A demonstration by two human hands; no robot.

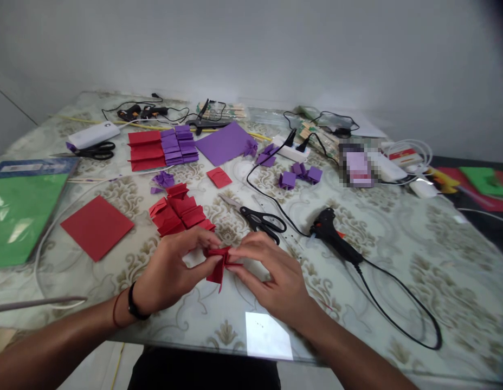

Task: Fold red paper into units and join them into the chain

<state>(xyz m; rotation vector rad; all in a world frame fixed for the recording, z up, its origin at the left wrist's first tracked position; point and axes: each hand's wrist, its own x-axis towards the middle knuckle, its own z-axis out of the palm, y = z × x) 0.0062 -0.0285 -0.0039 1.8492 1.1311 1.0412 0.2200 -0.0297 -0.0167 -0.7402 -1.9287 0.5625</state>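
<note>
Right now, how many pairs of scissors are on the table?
2: one pair of scissors far left, a second pair just beyond the right hand. Back clutter may hide more.

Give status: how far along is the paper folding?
Done: folded red pile, plus red stack and purple stack at the back. In hand: left hand and right hand pinch a red folded piece. Left: flat red square and purple sheet lie unfolded.

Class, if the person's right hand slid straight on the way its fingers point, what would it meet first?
The right hand points up-left, so it first meets the folded red paper it pinches, with the left hand right behind. Past those probably the red pile, though depth is unclear.
</note>
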